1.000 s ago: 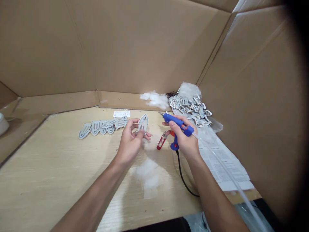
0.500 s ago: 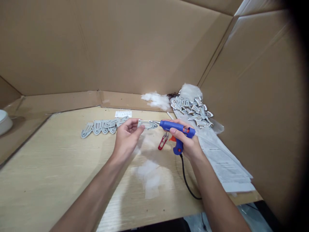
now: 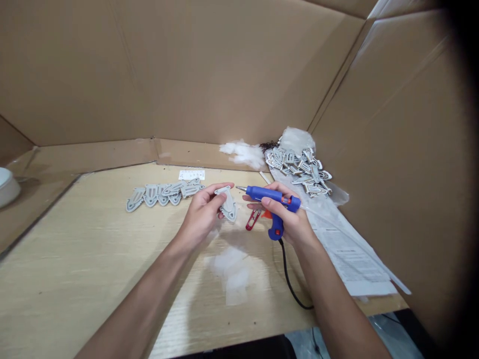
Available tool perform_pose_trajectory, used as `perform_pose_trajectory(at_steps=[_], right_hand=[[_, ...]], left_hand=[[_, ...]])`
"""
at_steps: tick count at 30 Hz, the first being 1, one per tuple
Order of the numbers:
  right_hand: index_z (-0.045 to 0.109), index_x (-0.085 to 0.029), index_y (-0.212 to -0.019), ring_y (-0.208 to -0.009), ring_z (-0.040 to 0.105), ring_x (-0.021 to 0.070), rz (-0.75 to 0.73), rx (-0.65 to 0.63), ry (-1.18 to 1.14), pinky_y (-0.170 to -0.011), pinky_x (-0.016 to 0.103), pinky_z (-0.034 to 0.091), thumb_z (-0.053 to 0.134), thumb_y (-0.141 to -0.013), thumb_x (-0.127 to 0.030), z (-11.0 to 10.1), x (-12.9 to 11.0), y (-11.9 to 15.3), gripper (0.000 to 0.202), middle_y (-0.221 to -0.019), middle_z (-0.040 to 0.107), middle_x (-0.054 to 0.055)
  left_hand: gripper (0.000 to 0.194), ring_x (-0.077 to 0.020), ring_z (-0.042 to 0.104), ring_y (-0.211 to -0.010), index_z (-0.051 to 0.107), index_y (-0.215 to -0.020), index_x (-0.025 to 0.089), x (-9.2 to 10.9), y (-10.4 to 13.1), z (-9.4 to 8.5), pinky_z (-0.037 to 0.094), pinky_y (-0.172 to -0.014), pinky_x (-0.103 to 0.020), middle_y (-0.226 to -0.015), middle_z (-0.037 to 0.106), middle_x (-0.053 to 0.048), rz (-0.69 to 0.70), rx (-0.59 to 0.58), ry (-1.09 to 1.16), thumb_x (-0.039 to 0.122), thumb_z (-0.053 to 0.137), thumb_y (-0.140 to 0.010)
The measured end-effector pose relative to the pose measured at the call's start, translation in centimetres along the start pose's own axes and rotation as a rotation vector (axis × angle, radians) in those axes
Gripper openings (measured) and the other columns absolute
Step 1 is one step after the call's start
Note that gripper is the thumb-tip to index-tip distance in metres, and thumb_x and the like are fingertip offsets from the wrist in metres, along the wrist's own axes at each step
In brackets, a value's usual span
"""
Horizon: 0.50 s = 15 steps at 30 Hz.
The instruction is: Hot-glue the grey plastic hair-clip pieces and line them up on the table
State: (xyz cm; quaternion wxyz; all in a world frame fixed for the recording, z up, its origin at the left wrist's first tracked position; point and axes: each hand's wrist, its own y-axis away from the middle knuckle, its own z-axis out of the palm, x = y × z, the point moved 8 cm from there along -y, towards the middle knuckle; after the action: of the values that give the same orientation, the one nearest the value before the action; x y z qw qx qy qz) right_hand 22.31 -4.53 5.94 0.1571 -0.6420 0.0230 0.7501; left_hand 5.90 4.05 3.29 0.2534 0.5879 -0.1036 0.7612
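Observation:
Between the thumb and fingers of my left hand (image 3: 204,209) is a small grey cut-out piece (image 3: 226,203), its pointed end tilted down. My right hand (image 3: 286,207) is wrapped round a blue glue gun (image 3: 271,195) with an orange trigger. The metal nozzle points left, close to the grey piece but apart from it. A long clear glue stick (image 3: 355,237) sticks out of the gun's rear. Below the gun lie red thread snips (image 3: 253,219). A row of similar grey pieces (image 3: 163,193) lies left of my left hand, some overlapping.
A heap of grey pieces (image 3: 299,167) rests on plastic and printed paper (image 3: 348,264) at the right. White fluffy material (image 3: 245,153) and a small white ruler (image 3: 191,175) lie at the back. Cardboard walls (image 3: 224,75) surround the table. A black cord (image 3: 288,279) hangs from the gun.
My left hand has turned the grey piece from lying sideways to pointing downward. The nozzle, which was at its tip, is now apart from it. The clear glue stick now shows behind the gun.

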Motion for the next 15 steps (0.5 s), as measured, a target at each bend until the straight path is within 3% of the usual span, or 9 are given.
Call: perform_pose_trajectory(at_steps=[4, 7, 12, 15], right_hand=[[0.063, -0.018, -0.101, -0.098, 0.082, 0.0314, 0.065, -0.057, -0.058, -0.092, 0.047, 0.069, 0.088, -0.085, -0.039, 0.69, 0.30, 0.22, 0.036, -0.104, 0.081, 0.011], [0.062, -0.018, -0.100, -0.101, 0.082, 0.0318, 0.089, -0.069, -0.062, -0.091, 0.045, 0.070, 0.089, -0.084, -0.037, 0.83, 0.43, 0.38, 0.037, -0.103, 0.081, 0.010], [0.059, -0.019, -0.099, -0.087, 0.082, 0.0310, 0.105, -0.077, -0.047, -0.069, 0.043, 0.071, 0.088, -0.085, -0.037, 0.74, 0.57, 0.51, 0.037, -0.104, 0.081, 0.012], [0.058, -0.019, -0.099, -0.085, 0.082, 0.0322, 0.094, -0.079, -0.050, -0.064, 0.046, 0.070, 0.088, -0.085, -0.036, 0.73, 0.43, 0.56, 0.037, -0.104, 0.080, 0.012]], left_hand=[[0.049, -0.0027, 0.048, -0.056, 0.073, -0.130, 0.014, -0.06, 0.11, 0.13, 0.036, -0.053, -0.017, -0.069, 0.060, 0.001, -0.015, -0.017, 0.029, 0.031, 0.071, -0.084], [0.054, -0.0040, 0.053, -0.060, 0.072, -0.132, 0.013, -0.16, 0.10, 0.21, 0.040, -0.055, -0.018, -0.076, 0.066, -0.001, -0.010, -0.040, 0.076, 0.033, 0.074, -0.083], [0.063, -0.0080, 0.063, -0.071, 0.068, -0.138, 0.012, -0.17, 0.20, 0.65, 0.049, -0.062, -0.020, -0.089, 0.073, -0.005, -0.011, -0.086, 0.113, 0.033, 0.080, -0.080], [0.063, -0.0091, 0.065, -0.073, 0.066, -0.139, 0.009, 0.14, 0.49, 0.87, 0.051, -0.064, -0.021, -0.091, 0.074, -0.007, -0.028, -0.082, 0.134, 0.027, 0.078, -0.080]])
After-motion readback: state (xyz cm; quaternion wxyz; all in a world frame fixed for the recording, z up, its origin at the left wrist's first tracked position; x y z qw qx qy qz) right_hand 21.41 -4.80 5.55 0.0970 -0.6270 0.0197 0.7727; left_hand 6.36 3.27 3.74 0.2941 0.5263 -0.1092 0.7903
